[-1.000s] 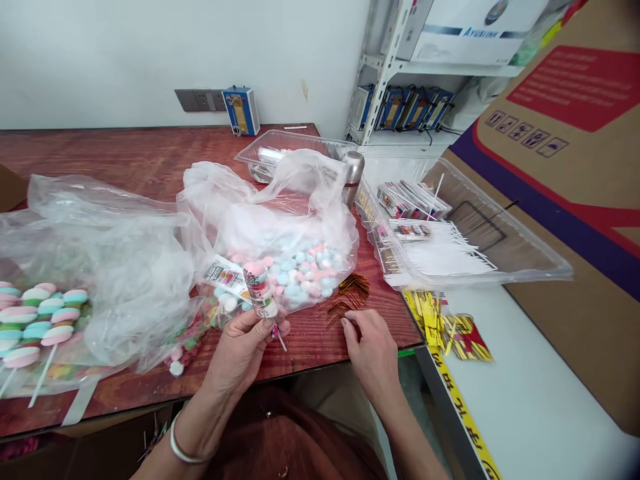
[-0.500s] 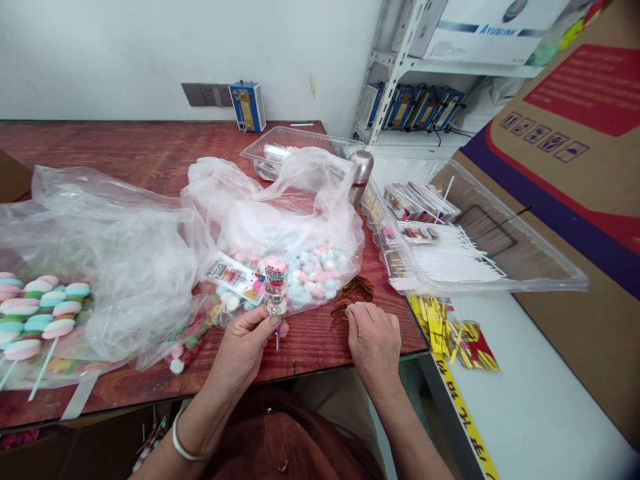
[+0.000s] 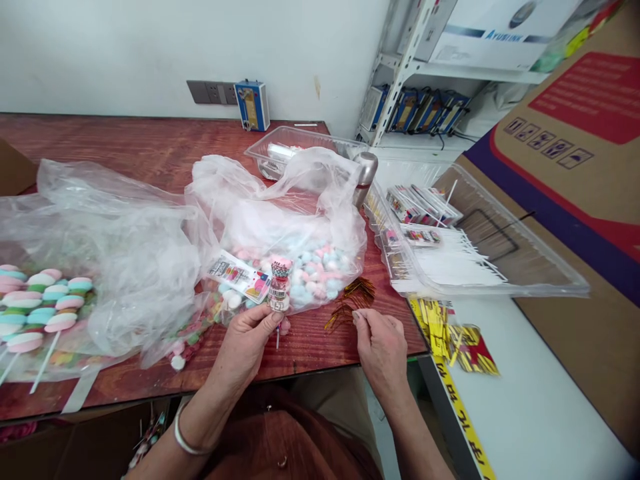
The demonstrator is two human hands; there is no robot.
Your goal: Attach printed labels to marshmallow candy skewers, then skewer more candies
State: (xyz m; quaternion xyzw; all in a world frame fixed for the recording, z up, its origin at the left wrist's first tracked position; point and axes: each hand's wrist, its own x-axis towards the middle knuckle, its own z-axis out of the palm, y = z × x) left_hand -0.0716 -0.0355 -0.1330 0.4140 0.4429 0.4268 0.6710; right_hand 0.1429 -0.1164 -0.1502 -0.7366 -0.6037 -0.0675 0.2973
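My left hand (image 3: 250,337) pinches a wrapped marshmallow lollipop (image 3: 279,287) upright by its lower part; its clear wrapper carries a printed label, and a short stick shows below. At the right, my right hand (image 3: 383,343) has thumb and forefinger pressed together at the end of a gold twist tie (image 3: 340,315), lying beside a small heap of gold twist ties (image 3: 361,289). Behind the lollipop a printed card (image 3: 235,273) rests on a clear plastic bag (image 3: 280,213) of pink, blue and white marshmallows (image 3: 320,267).
Striped marshmallow lollipops (image 3: 43,310) lie on another plastic bag (image 3: 135,267) at left. A clear tray (image 3: 545,288) of white sticks stands right, beside a large carton (image 3: 555,200). A steel flask (image 3: 366,175) and clear container (image 3: 257,148) stand behind. Yellow twist-tie bundles (image 3: 435,327) lie below the tray.
My right hand has drawn slightly to the right, its fingertips now pinched at the edge of the spread ties. My left hand keeps the lollipop in nearly the same place.
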